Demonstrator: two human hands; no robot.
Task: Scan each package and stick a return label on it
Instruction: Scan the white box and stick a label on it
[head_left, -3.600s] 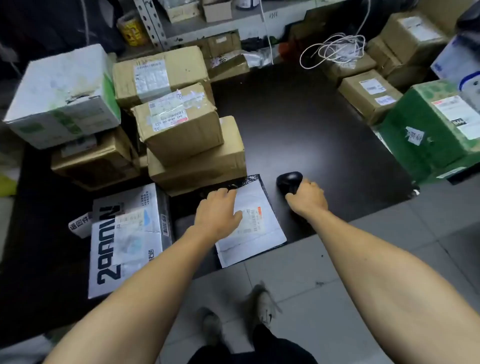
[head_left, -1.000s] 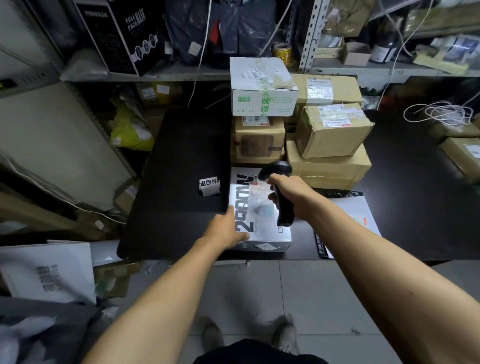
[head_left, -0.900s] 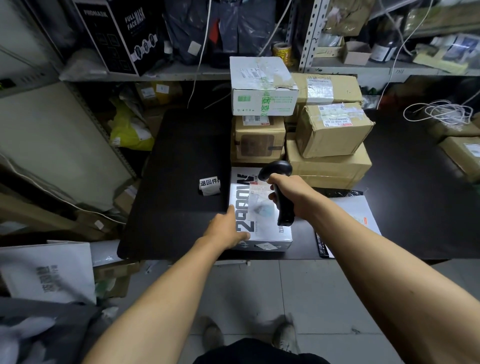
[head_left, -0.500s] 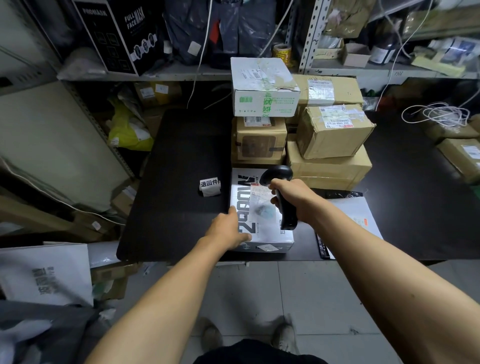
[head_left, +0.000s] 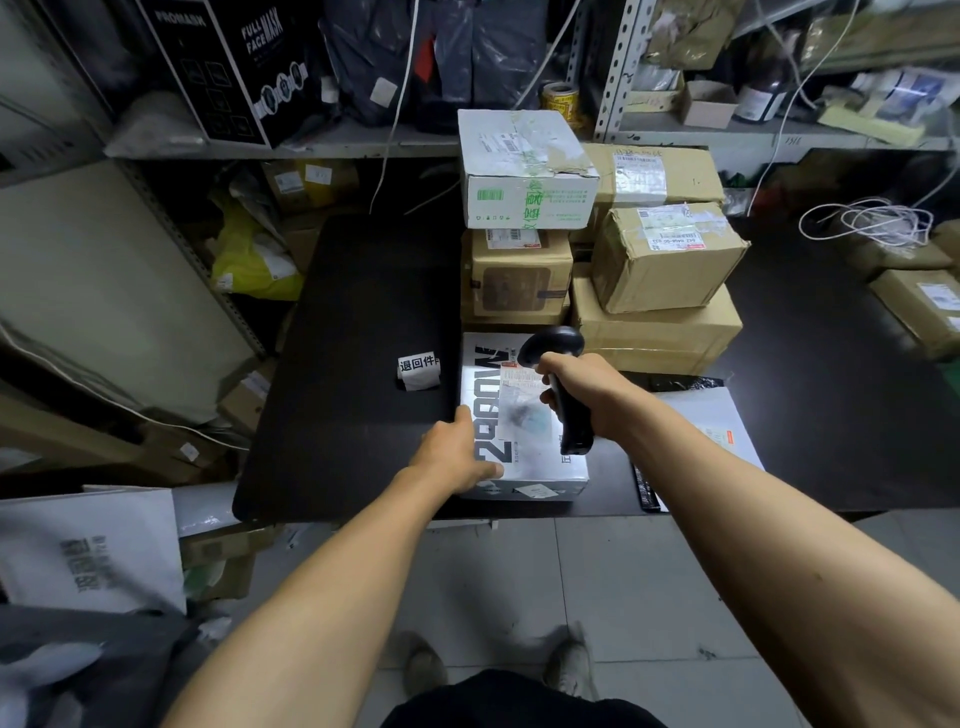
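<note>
So the person is standing at the near edge of a matte black table (head_left: 363, 312) and scanning a flat white cardboard box with big black lettering (head_left: 524, 467), which is lying at the table's front edge, right in front of a stack of brown cardboard boxes (head_left: 654, 291). The right hand (head_left: 587, 395) is wrapping its fingers around the grip of a black handheld barcode scanner (head_left: 558, 364) and holding it just above the box with the head tipped down toward the white shipping label with a red stripe (head_left: 519, 376) stuck on top. A bright patch is showing on the box top around that label, probably the scanner's light, so the read looks like it's happening right now.

The left hand (head_left: 457, 457) is resting on the box's near-left corner, thumb on top and the fingers going down over the left edge, most likely just pinning it so it isn't sliding while the scanner is lining up.

A small white roll of return stickers printed with black Chinese characters (head_left: 420, 370) is sitting on the table just left of the box, handy for the left hand once the scan goes through. A flat white plastic mailer (head_left: 717, 415) is lying to the right, partly hidden under the right forearm. No return sticker visible on the box yet, as far as can be told.
</note>
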